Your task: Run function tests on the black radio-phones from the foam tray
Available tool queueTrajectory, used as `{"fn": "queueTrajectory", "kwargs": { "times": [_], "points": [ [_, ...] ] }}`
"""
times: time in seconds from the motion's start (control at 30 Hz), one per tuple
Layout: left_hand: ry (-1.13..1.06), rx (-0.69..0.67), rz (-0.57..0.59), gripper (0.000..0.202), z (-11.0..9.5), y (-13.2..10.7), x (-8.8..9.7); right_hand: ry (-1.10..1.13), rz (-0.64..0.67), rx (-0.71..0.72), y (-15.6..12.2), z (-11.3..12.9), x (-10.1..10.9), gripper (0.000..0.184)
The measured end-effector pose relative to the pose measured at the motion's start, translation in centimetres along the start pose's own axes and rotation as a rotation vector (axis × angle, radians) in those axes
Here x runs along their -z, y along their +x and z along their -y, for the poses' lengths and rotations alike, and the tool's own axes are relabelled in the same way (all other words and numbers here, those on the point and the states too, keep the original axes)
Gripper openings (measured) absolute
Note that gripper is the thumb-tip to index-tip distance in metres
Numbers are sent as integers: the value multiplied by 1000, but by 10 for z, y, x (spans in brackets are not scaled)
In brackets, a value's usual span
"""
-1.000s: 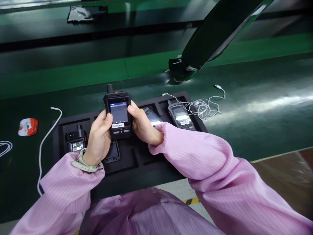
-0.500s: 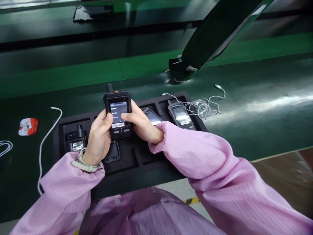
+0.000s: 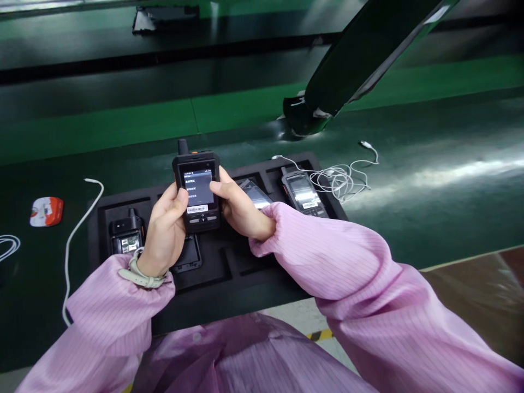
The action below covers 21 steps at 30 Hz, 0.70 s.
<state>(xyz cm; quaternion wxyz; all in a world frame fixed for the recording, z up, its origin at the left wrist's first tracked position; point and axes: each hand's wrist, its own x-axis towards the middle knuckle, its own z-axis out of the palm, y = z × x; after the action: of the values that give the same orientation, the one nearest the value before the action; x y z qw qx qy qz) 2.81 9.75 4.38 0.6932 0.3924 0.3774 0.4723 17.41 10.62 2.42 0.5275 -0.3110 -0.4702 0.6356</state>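
Over the black foam tray [image 3: 234,279], the handheld radio [image 3: 198,189] is gripped in both our hands; our left hand [image 3: 166,232] clasps its left side, thumb along the edge, seemingly to steady it; our right hand [image 3: 241,210] holds the opposite side, fingers partly hidden, thumb at the margin of the lit screen [image 3: 200,195], probably so the display is readable; its antenna [image 3: 182,146] points away, leaving the face towards us; separate recesses seem meant to keep the left-end radio [image 3: 126,229] and right-end radio [image 3: 303,192] apart
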Motion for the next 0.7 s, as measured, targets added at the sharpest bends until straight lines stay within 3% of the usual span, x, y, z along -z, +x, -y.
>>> {"fn": "queueTrajectory", "kwargs": {
  "times": [0.7],
  "points": [
    [-58,3,29,20,-1,0,-1,-52,-37,-39,2,3,-2,44]
  ]
}}
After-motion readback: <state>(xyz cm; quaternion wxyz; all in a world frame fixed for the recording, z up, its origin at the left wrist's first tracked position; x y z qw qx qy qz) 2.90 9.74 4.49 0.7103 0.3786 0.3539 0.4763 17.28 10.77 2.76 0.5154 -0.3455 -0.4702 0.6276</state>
